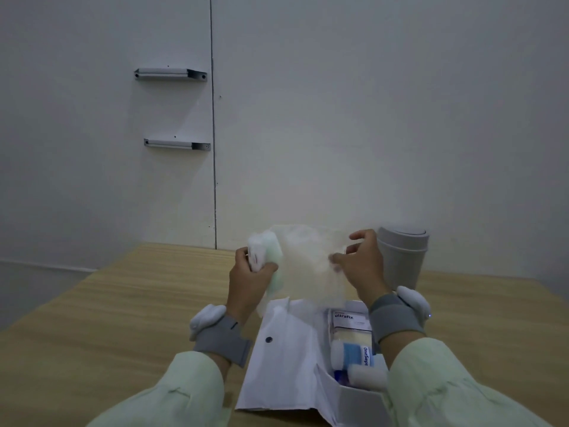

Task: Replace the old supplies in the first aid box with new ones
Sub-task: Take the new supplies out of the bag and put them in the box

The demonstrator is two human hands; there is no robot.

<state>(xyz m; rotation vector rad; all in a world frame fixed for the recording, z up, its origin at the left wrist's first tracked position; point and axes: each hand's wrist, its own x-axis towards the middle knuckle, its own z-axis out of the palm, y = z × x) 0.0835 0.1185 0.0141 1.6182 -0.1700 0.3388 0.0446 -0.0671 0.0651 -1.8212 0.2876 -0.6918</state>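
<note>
- Left hand [249,278]: fingers [241,255] curled tight round a white-and-pale-green soft packet [264,251], also gripping the left edge of a thin translucent plastic bag [308,260].
- Right hand [360,263]: thumb and forefinger pinch the bag's right edge, other fingers loosely spread.
- Bag is stretched between both hands, up in the air over the far end of the open white cardboard first aid box [286,349].
- Box sits on the light wooden worktop [123,318], lid flap laid open to the left. Inside: "ultrafix" pack [349,322], blue-and-white "OneSept" bottle [354,354], white roll [368,375].
- Grey lidded plastic bin [403,257] just behind the right hand.
- Right forearm covers the box's right side.
</note>
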